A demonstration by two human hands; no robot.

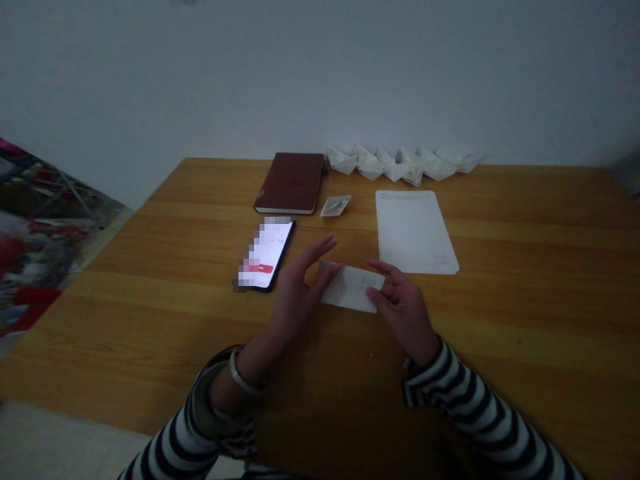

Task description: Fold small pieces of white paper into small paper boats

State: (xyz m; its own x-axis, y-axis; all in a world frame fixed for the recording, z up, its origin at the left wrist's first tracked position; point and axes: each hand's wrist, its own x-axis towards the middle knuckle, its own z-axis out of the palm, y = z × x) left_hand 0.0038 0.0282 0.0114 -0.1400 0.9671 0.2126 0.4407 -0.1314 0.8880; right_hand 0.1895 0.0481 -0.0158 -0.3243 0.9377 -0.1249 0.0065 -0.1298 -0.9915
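A white paper strip (351, 288) is held over the wooden counter (500, 267), just in front of the body, between both hands. Its right end is pinched closed by the right fingers (380, 270); the left fingers (315, 257) are spread at its left end, grip unclear. The strip looks flat, slightly creased. Paper boats (400, 163) are lined up behind.

Wooden table (125, 320): maroon notebook (290, 183), paper boats (400, 163) in row, phone (265, 257), paper sheet (415, 233).
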